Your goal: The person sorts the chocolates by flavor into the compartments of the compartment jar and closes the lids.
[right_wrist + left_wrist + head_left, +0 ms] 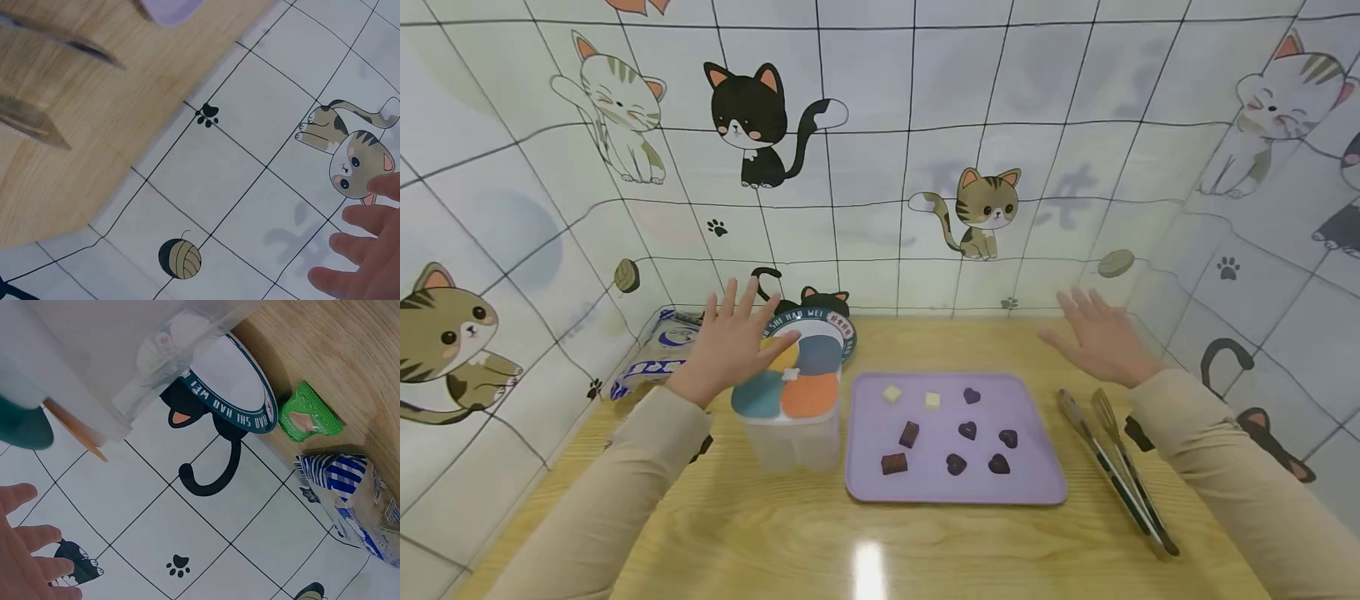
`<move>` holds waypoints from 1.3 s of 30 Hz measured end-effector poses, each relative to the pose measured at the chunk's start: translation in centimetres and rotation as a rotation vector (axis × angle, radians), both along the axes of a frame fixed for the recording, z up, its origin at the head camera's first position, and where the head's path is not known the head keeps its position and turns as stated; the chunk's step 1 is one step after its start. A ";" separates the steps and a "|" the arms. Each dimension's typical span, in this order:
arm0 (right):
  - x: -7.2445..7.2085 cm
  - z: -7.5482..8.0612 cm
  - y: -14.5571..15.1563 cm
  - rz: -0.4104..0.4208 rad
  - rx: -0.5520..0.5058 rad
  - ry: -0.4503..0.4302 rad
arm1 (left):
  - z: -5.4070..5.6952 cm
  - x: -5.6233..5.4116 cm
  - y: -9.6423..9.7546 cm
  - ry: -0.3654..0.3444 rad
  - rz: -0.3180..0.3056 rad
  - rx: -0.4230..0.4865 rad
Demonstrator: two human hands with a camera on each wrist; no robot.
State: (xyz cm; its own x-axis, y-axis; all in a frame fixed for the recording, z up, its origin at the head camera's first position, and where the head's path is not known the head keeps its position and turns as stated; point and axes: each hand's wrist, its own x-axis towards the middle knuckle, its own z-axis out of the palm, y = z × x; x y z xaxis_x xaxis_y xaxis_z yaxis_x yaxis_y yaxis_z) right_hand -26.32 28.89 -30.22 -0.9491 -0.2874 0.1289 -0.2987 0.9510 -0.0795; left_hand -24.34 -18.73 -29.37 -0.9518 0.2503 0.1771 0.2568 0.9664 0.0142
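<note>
My left hand (733, 337) is raised with fingers spread, holding nothing. In the head view it partly overlaps a clear plastic box (793, 446) with a lid in yellow, blue, teal and orange sections; contact cannot be told. My right hand (1097, 337) hangs in the air on the other side, fingers straight, also holding nothing. Between them lies a purple tray (955, 496). It bears several dark heart-shaped chocolates (967, 431), two brown rectangular chocolates (894, 463) and two pale cream squares (932, 401). Metal tongs (1123, 475) with dark handles lie right of the tray, below my right hand.
Behind the box, a round plate (231, 381) with a lettered teal rim leans near the wall. A blue-and-white bag (658, 354) lies at the back left, with a small green packet (307, 415) beside it. Cat-patterned walls (872, 167) enclose the wooden table (760, 533) at the back and sides.
</note>
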 end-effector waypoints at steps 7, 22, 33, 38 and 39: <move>-0.2 0.1 -2.3 0.028 -0.073 -0.022 | -0.4 1.0 0.4 0.018 -0.017 0.012; 2.5 -1.9 -15.3 0.356 -0.474 -0.030 | -3.1 6.6 0.6 0.014 -0.147 0.199; 3.6 -4.6 -23.7 0.681 -0.392 -0.048 | -6.4 8.1 3.0 0.273 -0.190 0.274; 3.1 -5.3 -24.3 0.703 -0.307 -0.022 | -7.2 8.3 3.7 0.334 -0.174 0.286; 3.0 -5.3 -24.4 0.700 -0.301 -0.017 | -7.3 8.3 3.8 0.347 -0.166 0.285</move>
State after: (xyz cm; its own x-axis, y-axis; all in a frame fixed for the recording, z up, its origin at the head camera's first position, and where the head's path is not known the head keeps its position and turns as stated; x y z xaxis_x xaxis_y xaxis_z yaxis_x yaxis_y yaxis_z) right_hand -23.28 4.50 -35.54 -0.5612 -0.7773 0.2843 -0.8204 0.4770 -0.3153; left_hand -16.01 -14.95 -36.70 -0.7757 0.2897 0.5607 0.4439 0.8820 0.1584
